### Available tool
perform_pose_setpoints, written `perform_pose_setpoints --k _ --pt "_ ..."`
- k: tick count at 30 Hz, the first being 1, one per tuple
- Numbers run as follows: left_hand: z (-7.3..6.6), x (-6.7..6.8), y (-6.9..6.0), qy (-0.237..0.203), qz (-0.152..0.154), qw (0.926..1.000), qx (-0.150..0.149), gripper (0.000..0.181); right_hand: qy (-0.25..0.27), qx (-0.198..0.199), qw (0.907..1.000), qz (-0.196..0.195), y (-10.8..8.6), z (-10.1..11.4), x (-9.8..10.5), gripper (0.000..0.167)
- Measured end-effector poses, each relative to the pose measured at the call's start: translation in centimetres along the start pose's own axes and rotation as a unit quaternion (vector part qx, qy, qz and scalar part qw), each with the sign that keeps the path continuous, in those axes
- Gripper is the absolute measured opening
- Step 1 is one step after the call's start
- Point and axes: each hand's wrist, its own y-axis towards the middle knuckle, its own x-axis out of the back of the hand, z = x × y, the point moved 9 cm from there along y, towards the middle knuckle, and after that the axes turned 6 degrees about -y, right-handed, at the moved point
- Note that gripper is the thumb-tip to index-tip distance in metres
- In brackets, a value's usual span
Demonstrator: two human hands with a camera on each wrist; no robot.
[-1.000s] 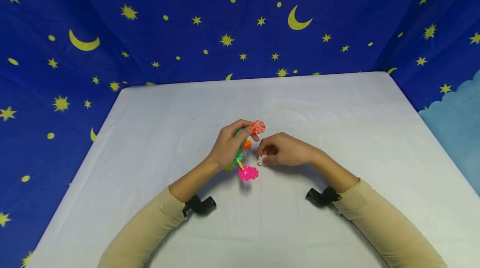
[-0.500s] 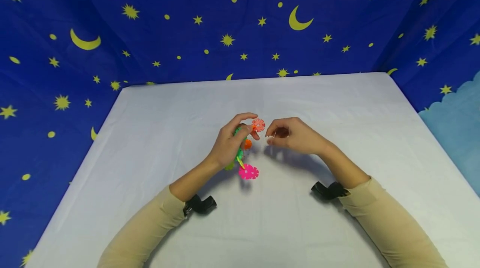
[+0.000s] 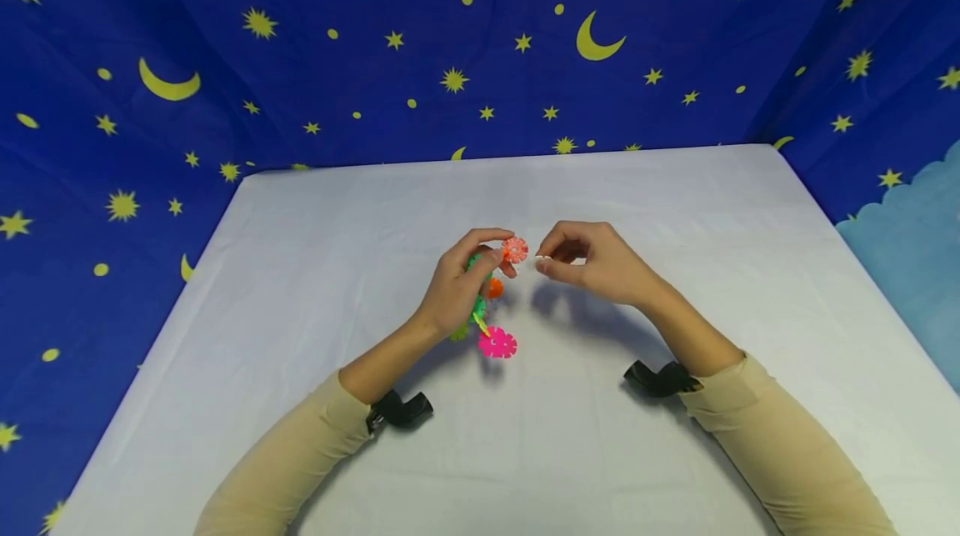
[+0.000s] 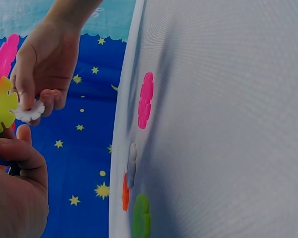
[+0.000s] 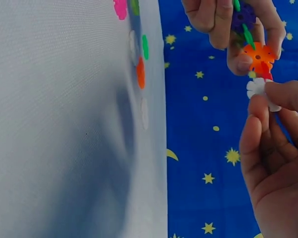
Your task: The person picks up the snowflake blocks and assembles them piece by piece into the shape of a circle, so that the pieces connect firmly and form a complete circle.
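My left hand [image 3: 457,282] grips a chain of notched plastic snowflake discs. The chain includes a yellow disc [image 4: 4,103], a pink disc [image 3: 497,343], a dark purple disc [image 5: 242,21] and an orange disc [image 5: 259,55]. A salmon disc [image 3: 515,250] sticks out beyond the left fingertips. Between thumb and fingers, my right hand [image 3: 600,262] pinches a white snowflake disc [image 5: 257,88]. In the head view, a small gap separates this white disc from the salmon one. The left palm and fingers hide part of the chain.
Loose discs lie on the white-covered table [image 3: 360,227] below the hands: a pink one [image 4: 145,100], a light green one [image 4: 142,218], an orange one [image 5: 140,73] and a white one [image 5: 144,113] among them. A blue star-patterned curtain [image 3: 375,77] stands behind the table.
The right hand has risen from near the tabletop, moving away and slightly right, with the white disc pinched. The left index finger has straightened beside the salmon disc; the left hand otherwise stays put.
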Motion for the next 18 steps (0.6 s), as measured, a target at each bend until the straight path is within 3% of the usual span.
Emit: perform_pose_setpoints --k 4,7,15,18 --pt "-1.7 -0.2 -0.3 -0.012 0.000 0.9999 -0.003 0.030 0.001 0.031 0.9991 -0.028 -0.2 2.4 0.7 0.006" --pt "-2.2 -0.3 -0.4 -0.018 -0.003 0.9998 -0.001 0.029 -0.001 0.057 0.9974 -0.044 -0.4 4.1 1.1 0.007" --pt "-2.0 -0.3 -0.3 -0.021 -0.002 0.9998 0.005 0.029 -0.003 0.087 0.9934 -0.074 -0.5 5.0 1.4 0.010" --pt "-0.7 -0.2 -0.1 -0.019 -0.002 0.9998 0.006 0.030 -0.014 0.098 0.9913 -0.086 -0.6 5.3 1.4 0.011"
